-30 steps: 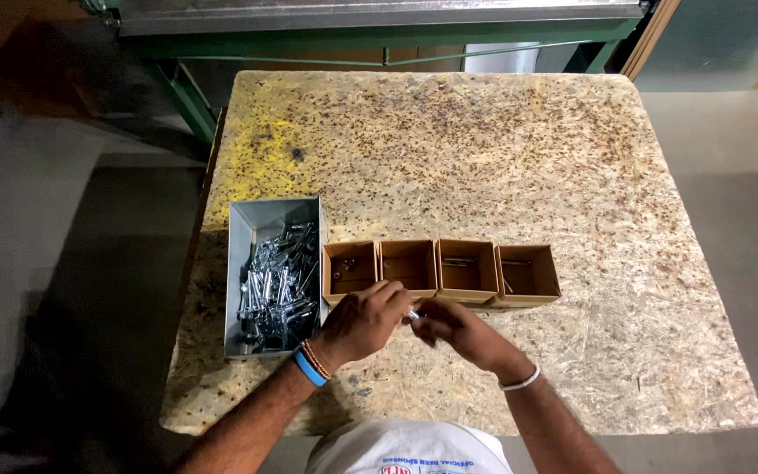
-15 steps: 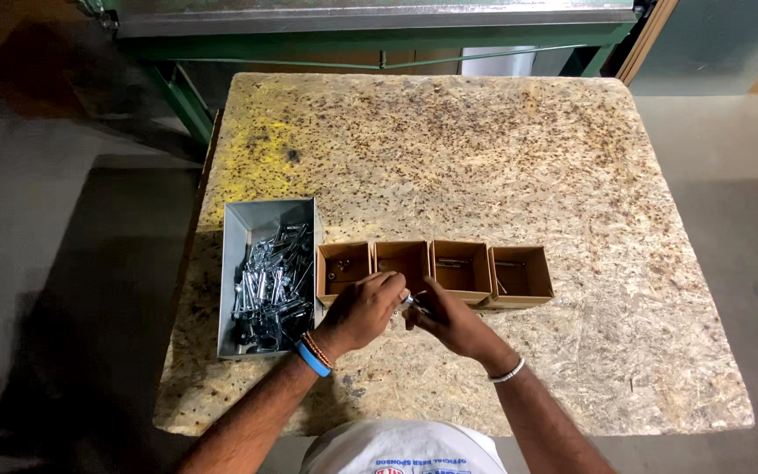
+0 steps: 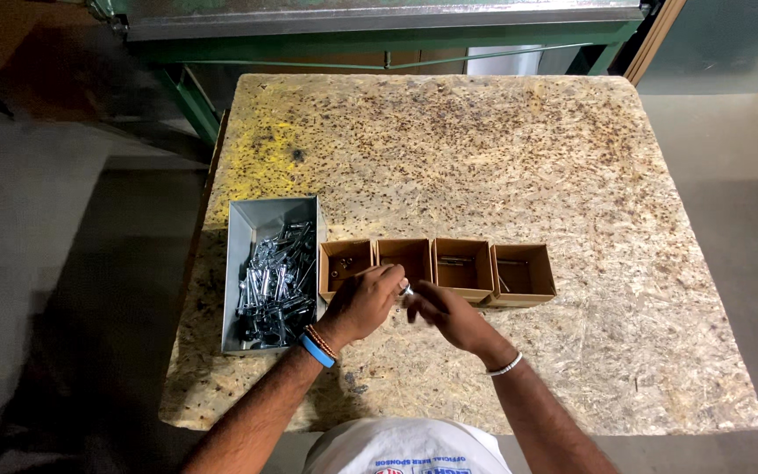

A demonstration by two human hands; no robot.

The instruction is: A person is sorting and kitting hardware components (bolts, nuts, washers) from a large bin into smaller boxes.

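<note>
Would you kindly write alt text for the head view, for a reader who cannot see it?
A person's left hand and right hand meet over a small shiny metal part, in front of four small brown cardboard boxes in a row. A grey metal tray of shiny hardware sits left of the boxes on a speckled chipboard table.

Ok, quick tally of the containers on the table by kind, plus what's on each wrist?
Small brown cardboard boxes: 4, in a row
Grey metal tray of shiny metal parts: 1
Blue wristband on left hand: 1
Silver bracelet on right hand: 1
Total: 7
</note>
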